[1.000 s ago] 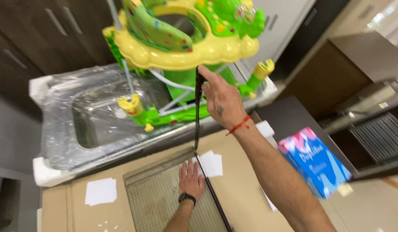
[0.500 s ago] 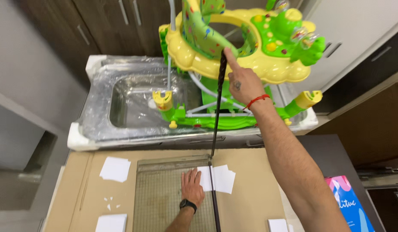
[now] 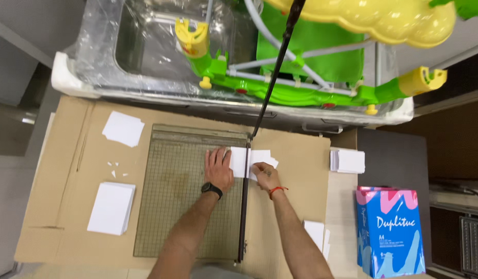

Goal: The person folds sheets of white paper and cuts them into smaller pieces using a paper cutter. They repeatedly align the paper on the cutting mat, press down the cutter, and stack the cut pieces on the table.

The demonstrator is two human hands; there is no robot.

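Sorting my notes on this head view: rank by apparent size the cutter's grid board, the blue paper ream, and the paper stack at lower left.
1. Grid board
2. Blue paper ream
3. Paper stack

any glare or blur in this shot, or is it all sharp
Head view: even, soft light and mostly sharp; glare only on the plastic-wrapped steel sink; faint shadows under the left hand and right hand on the paper; the frame edges bend slightly.

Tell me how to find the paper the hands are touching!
Find the gridded paper cutter on the brown cardboard. At its right edge, under the raised black blade arm, lies a white paper strip between the left hand and right hand. Other white stacks lie untouched.
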